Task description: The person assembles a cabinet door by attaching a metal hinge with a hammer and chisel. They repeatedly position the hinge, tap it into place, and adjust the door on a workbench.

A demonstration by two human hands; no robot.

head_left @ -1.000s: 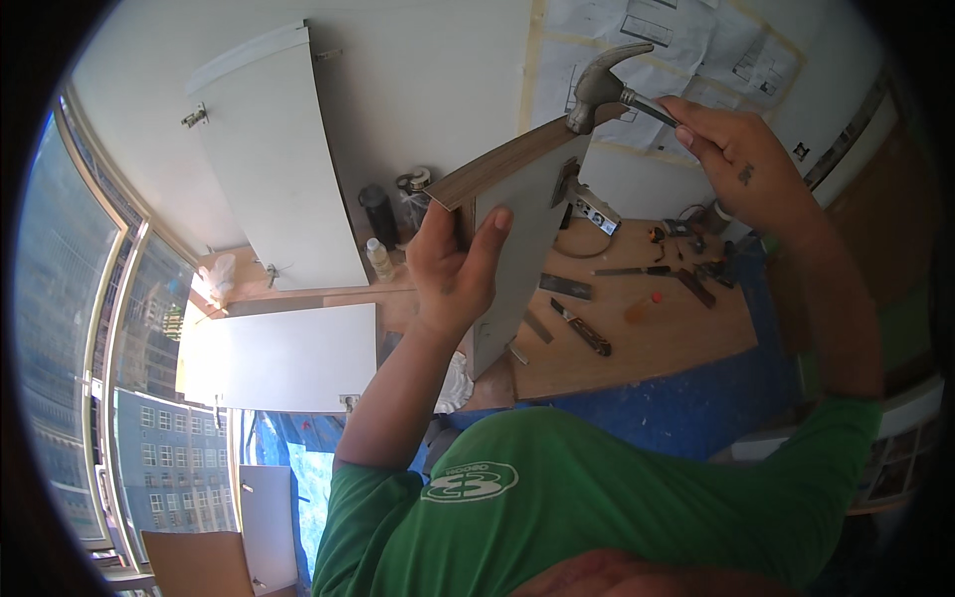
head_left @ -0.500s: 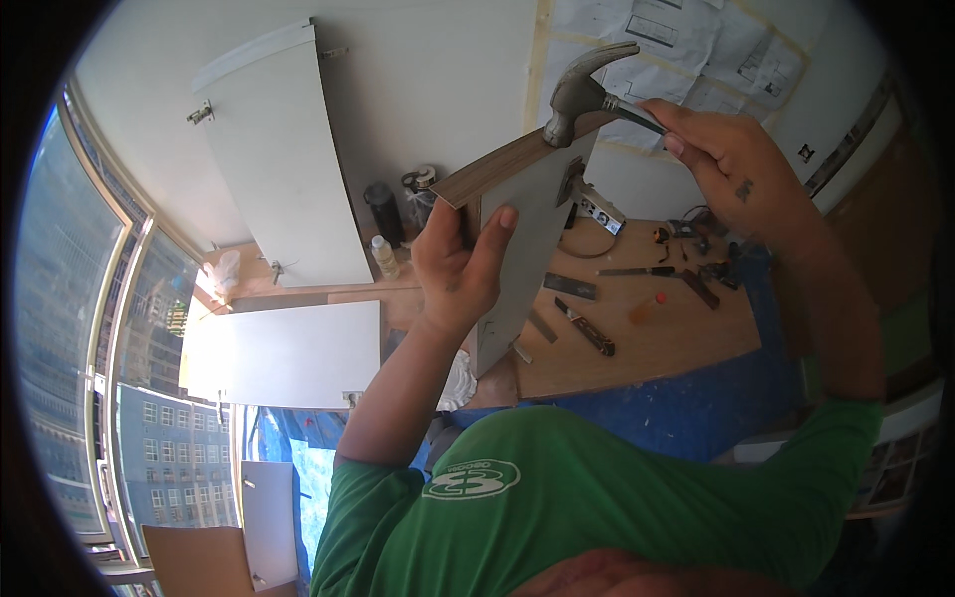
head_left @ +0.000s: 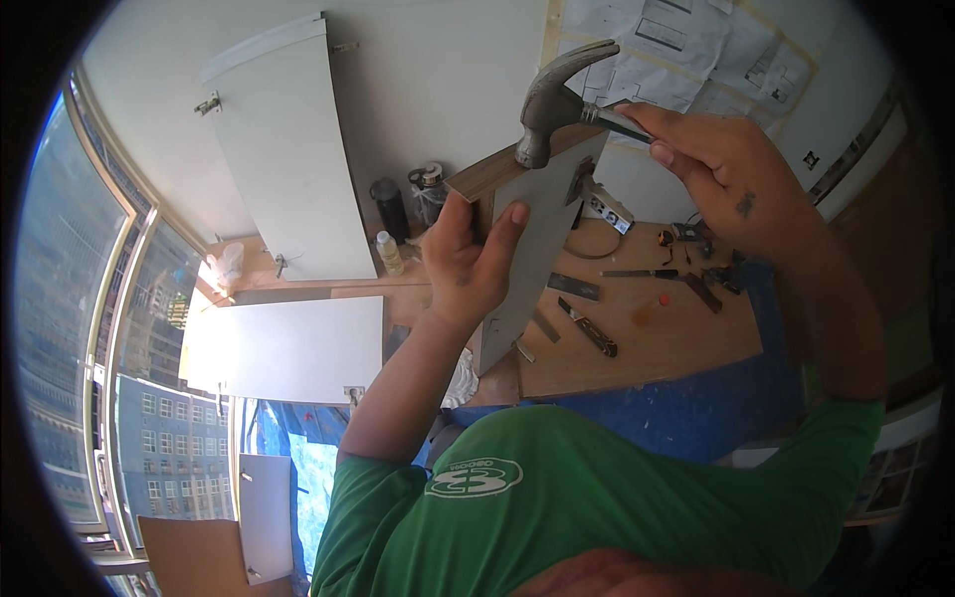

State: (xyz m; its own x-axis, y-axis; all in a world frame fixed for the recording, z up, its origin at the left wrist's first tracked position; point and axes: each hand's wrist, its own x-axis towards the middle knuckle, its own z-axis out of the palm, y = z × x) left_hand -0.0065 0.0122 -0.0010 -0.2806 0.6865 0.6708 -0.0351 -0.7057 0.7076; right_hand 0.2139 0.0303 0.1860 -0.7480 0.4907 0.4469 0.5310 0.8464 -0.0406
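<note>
A white cabinet door (head_left: 542, 231) stands on end in front of me, a wood-grain strip (head_left: 485, 177) along its top edge. My left hand (head_left: 464, 261) grips the door near the strip's left end, thumb on the white face and fingers behind. In my right hand (head_left: 734, 181) is a claw hammer (head_left: 549, 107), held by its handle with the claw pointing up. The hammer's striking face is at the strip, just right of my left hand; whether it touches cannot be told. A metal hinge (head_left: 609, 211) juts from the door's right side.
Right of the door, a wooden worktop (head_left: 647, 348) carries a utility knife (head_left: 589, 328), a file (head_left: 637, 273) and other tools. Another white panel (head_left: 288, 348) lies at left; a tall one (head_left: 284, 159) leans on the wall. Bottles (head_left: 390, 207) stand between. Windows (head_left: 75, 298) line the left side.
The hammer head has shifted left and slightly down along the strip, closer to my left hand. My view has shifted a little; my left hand keeps its grip on the door.
</note>
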